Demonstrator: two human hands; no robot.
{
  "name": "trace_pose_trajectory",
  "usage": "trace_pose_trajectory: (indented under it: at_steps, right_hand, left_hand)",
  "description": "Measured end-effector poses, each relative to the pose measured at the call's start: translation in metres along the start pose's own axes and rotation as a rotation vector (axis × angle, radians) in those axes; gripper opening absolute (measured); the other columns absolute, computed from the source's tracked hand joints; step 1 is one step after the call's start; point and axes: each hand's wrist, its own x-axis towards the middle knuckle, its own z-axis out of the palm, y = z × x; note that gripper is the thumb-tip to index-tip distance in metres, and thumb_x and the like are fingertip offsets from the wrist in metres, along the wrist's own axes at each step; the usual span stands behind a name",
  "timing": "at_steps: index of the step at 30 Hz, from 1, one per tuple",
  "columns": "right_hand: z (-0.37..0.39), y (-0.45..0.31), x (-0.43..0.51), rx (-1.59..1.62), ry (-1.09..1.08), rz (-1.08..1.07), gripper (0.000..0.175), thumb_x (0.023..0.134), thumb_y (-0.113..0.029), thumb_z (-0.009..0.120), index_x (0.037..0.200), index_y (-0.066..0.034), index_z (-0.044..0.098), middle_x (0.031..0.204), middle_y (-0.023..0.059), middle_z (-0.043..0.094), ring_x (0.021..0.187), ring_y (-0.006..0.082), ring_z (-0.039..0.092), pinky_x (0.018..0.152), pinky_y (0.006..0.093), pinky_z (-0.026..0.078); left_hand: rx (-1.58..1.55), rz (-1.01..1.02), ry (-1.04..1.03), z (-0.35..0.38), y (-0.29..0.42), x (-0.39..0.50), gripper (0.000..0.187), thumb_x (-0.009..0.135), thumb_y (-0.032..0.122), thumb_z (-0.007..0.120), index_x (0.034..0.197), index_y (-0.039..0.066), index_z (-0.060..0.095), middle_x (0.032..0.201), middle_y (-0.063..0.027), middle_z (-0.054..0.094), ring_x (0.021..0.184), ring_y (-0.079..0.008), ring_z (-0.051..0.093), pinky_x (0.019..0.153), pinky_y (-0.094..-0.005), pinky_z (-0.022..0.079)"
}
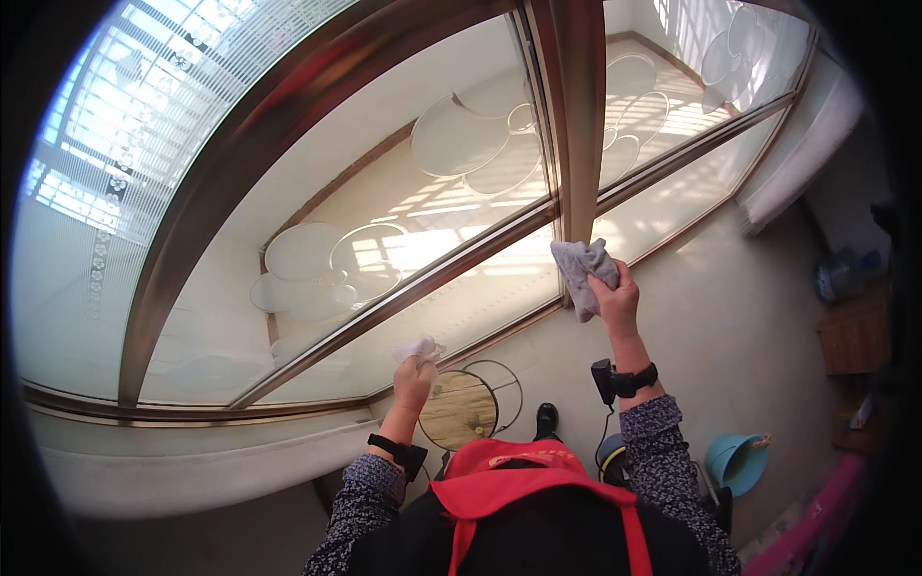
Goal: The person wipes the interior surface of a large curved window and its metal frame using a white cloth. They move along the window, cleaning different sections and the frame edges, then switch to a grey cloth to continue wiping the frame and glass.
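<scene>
My right hand (618, 297) grips a crumpled grey cloth (585, 277), which lies over the lower end of the upright metal post (578, 144) between glass panels. To the left, my left hand (415, 379) holds a thin whitish cloth or tissue (420, 349) near the lower glass pane (338, 371). Ring and disc patterns show on the large glass panels (475, 79). A brown metal crossbar (410, 291) runs slantwise above my left hand. Whether either cloth presses on its surface is hard to tell.
A round stool or small table with a wood-patterned top (458, 410) stands just below the glass, beside my left forearm. A light blue bucket (736, 461) is on the floor at right. Farther right are a large water bottle (843, 276) and a wooden cabinet (855, 335).
</scene>
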Motion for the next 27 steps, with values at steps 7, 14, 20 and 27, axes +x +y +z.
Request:
trace_pose_trajectory:
  at_steps: [7, 14, 20, 27]
  right_hand:
    - [0.041, -0.024, 0.033, 0.491, 0.066, 0.107, 0.027, 0.076, -0.005, 0.067, 0.101, -0.0002, 0.057, 0.091, 0.0025, 0.061, 0.08, 0.0107, 0.057, 0.073, 0.0253, 0.047]
    - [-0.018, 0.03, -0.063, 0.354, 0.191, 0.561, 0.029, 0.074, -0.001, 0.065, 0.102, -0.0008, 0.056, 0.095, 0.0054, 0.059, 0.085, 0.0161, 0.057, 0.077, 0.0288, 0.046]
    - [-0.095, 0.063, -0.102, 0.312, 0.335, 0.674, 0.029, 0.075, 0.0, 0.063, 0.103, -0.0008, 0.055, 0.097, 0.0071, 0.06, 0.086, 0.0186, 0.058, 0.078, 0.0317, 0.047]
    - [-0.088, 0.07, -0.107, 0.332, 0.312, 0.7, 0.032, 0.075, -0.001, 0.063, 0.105, -0.0008, 0.054, 0.099, 0.0075, 0.06, 0.087, 0.0192, 0.058, 0.078, 0.0323, 0.047]
  left_hand:
    - [0.305, 0.632, 0.11, 0.016, 0.073, 0.069, 0.026, 0.075, 0.009, 0.061, 0.101, 0.012, 0.063, 0.093, -0.0091, 0.064, 0.086, -0.0265, 0.061, 0.073, -0.0379, 0.047]
    - [0.446, 0.994, 0.139, 0.114, 0.159, 0.181, 0.032, 0.071, 0.005, 0.054, 0.103, 0.001, 0.054, 0.116, -0.0155, 0.051, 0.1, -0.0277, 0.048, 0.084, -0.0367, 0.041]
    - [0.578, 1.034, 0.007, 0.15, 0.174, 0.199, 0.026, 0.074, 0.007, 0.051, 0.097, -0.003, 0.055, 0.111, -0.0171, 0.05, 0.106, -0.0293, 0.045, 0.093, -0.0364, 0.038]
    - [0.524, 1.124, -0.008, 0.146, 0.172, 0.21, 0.022, 0.073, 0.008, 0.052, 0.093, 0.003, 0.057, 0.111, -0.0122, 0.049, 0.109, -0.0273, 0.042, 0.094, -0.0367, 0.037]
